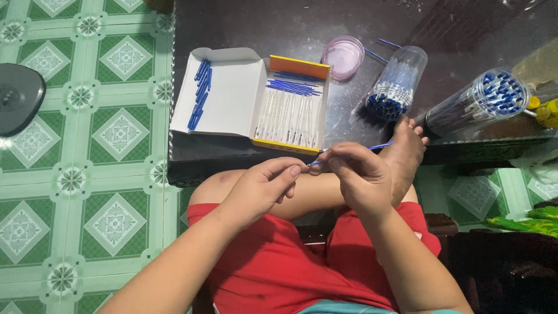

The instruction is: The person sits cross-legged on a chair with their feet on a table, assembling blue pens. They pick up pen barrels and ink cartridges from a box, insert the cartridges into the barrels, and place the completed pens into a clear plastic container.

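The green-and-white patterned tile floor (87, 174) fills the left side of the view; a dark grey rounded plastic object (17, 96) lies on it at the far left edge. A low table with a dark, glossy, reflective top (290, 26) stands ahead of the seated person, whose red cloth shorts (279, 267) and bare foot (404, 154) sit just below its front edge, the foot resting against the rim.

On the table lies an open white cardboard box with a yellow-orange rim (229, 93). Its flat lid holds a loose column of short blue plastic pen caps (200, 93); its tray holds a row of thin clear pen tubes (290, 116) with slim blue ink refills (293, 86) laid across the top. To the right, two clear cylindrical plastic jars lie tilted, the nearer jar (395, 81) and the farther jar (479, 102) both packed with blue-tipped pens. A round pink translucent lid (343, 57) sits behind the box.

The right hand (357, 174) is closed in a pinch on a thin blue ink refill (378, 146), held level above the lap, just in front of the table edge. The left hand (261, 186) has thumb and forefinger pressed together at the refill's near tip; whether a small part lies between them cannot be told.
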